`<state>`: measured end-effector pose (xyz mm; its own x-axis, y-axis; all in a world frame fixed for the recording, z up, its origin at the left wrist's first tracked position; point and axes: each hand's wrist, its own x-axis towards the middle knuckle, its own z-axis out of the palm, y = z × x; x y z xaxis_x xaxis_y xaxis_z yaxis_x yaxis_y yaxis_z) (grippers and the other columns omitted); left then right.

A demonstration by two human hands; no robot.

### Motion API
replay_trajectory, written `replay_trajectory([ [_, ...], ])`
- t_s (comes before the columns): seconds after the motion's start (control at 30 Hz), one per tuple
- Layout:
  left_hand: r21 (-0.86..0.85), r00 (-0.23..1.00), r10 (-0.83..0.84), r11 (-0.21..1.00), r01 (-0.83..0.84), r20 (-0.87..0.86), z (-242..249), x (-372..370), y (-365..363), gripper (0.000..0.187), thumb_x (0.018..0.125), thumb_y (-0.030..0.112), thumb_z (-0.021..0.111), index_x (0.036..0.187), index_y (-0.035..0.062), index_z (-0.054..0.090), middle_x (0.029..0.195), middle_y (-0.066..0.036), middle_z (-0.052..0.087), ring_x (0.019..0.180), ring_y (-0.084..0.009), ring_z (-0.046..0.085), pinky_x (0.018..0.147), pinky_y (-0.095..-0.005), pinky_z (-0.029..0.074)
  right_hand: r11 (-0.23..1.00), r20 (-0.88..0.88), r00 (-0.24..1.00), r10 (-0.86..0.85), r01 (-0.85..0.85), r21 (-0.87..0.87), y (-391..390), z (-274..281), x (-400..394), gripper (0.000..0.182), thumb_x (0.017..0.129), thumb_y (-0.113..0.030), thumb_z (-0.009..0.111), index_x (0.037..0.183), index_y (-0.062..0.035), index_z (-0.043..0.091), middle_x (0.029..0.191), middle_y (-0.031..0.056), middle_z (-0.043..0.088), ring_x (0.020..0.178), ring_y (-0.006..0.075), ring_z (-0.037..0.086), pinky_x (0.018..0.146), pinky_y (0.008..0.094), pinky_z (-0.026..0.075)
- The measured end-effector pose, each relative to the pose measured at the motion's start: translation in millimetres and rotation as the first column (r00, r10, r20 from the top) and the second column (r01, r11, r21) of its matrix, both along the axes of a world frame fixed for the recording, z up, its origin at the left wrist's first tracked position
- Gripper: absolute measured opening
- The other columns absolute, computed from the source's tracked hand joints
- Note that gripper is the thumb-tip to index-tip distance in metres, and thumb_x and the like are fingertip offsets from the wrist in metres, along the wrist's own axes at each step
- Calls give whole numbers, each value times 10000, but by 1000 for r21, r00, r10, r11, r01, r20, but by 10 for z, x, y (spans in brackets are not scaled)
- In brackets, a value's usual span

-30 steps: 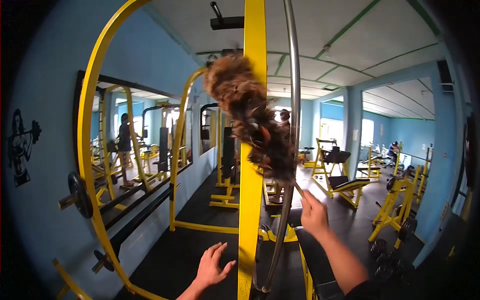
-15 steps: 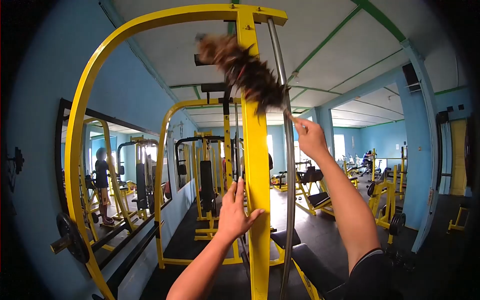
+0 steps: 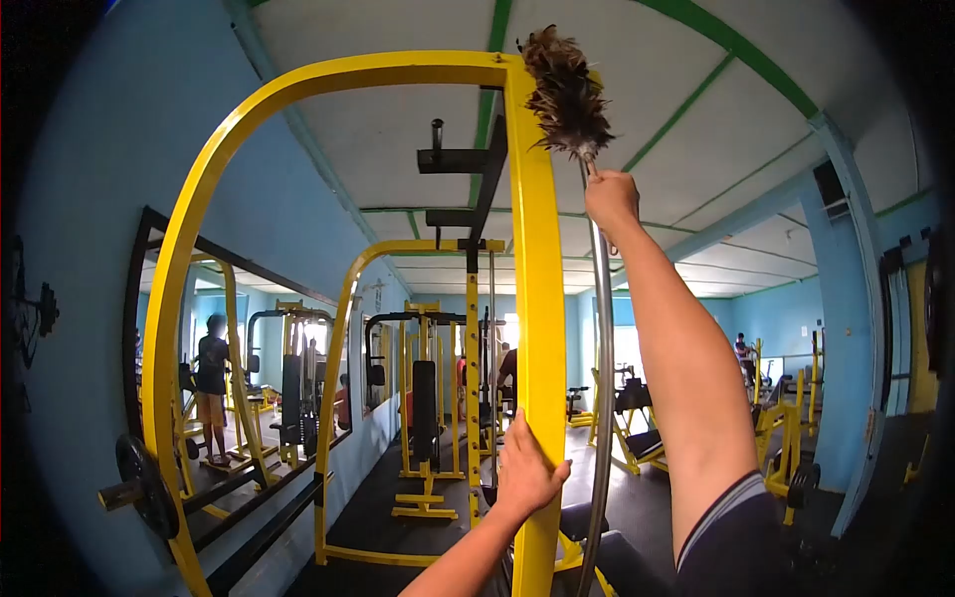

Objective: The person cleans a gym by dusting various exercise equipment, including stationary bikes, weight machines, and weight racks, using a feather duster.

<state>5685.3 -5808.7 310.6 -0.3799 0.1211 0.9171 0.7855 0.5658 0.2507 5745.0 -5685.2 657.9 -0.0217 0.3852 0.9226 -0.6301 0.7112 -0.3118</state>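
Note:
A brown-black feather duster (image 3: 567, 95) is raised against the top of the yellow steel post (image 3: 538, 298). Its short handle is in the closed fingers of my right hand (image 3: 612, 202), arm stretched up. My left hand (image 3: 529, 473) rests lower down on the same post, fingers extended upward along it and thumb out to the right. A grey metal guide rod (image 3: 603, 348) runs down just right of the post, below my right hand. From the post's top, the curved yellow frame (image 3: 269, 95) bends over to the left.
A black weight plate (image 3: 147, 488) sits on the frame's lower left. Behind it, a wall mirror (image 3: 264, 368) reflects a person. Further back stand several yellow gym machines (image 3: 423, 398). A bench and more equipment occupy the right side, where another person (image 3: 742, 348) is visible.
The duster has swung from a slant across the post to nearly upright at its top right. My right arm reaches higher. My left hand stays on the post as the view shifts.

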Motion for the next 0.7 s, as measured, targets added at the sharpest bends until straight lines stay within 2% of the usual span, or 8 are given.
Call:
replay_trajectory([
  [0.1,4,1000,-13,1000,13,8,-1,-31,2,1082,716,297,730,1421,-14,-30,1295,-316,311,1182,-459,364,1023,-478,305,989,-16,997,-70,71,128,-240,-84,162,193,817,-155,562,927,-54,684,911,213,656,900,372,627,776,429,497],
  [0.17,5,1000,-13,1000,14,-20,-12,-41,-18,1084,717,299,736,1422,-7,-28,1282,-324,325,1169,-466,377,1013,-482,317,890,155,906,-394,334,311,-310,-166,290,224,823,-118,534,988,-58,674,966,208,654,938,381,623,815,436,498],
  [0.2,6,997,-62,998,62,48,5,-25,-28,1087,719,303,739,1426,8,-33,1257,-330,346,1146,-471,394,998,-486,333,869,227,860,-457,378,320,-322,-248,421,263,814,-84,517,1030,-55,663,1025,205,644,981,387,611,849,452,492],
  [0.27,17,990,-87,996,86,115,5,-26,-32,1097,725,319,744,1434,51,-49,1187,-343,393,1088,-479,437,960,-495,370,805,162,810,-563,493,331,-429,-499,775,260,802,-66,522,1017,-41,666,1040,207,639,998,378,607,843,461,492],
  [0.47,-2,978,-62,998,63,198,60,55,-6,1118,739,348,737,1437,65,-89,1211,-351,385,1113,-479,424,984,-491,355,732,238,721,-651,515,447,-322,-467,1174,314,803,-34,477,1074,-43,635,1033,226,634,1000,389,600,839,466,487],
  [0.5,-24,973,-75,996,82,216,73,57,-46,1121,746,364,731,1438,69,-101,1224,-350,380,1122,-480,418,993,-489,348,737,227,734,-640,502,452,-301,-428,1169,314,803,-34,477,1074,-43,635,1033,226,634,1000,389,600,839,466,487],
  [0.57,-56,977,-28,998,40,209,94,78,-156,1098,757,413,712,1447,71,-71,1250,-346,357,1137,-479,407,1006,-482,336,820,-26,867,-497,480,311,-247,-337,1100,367,800,-40,482,1148,-53,599,1067,222,625,1020,394,587,874,446,472],
  [0.7,-137,995,97,986,-99,-19,189,383,-661,1009,759,452,691,1461,74,74,1302,-290,342,1206,-443,361,1020,-488,316,956,-80,974,-211,223,190,-249,-46,632,440,779,-106,535,1217,-70,564,1125,202,611,1066,362,577,899,407,464],
])
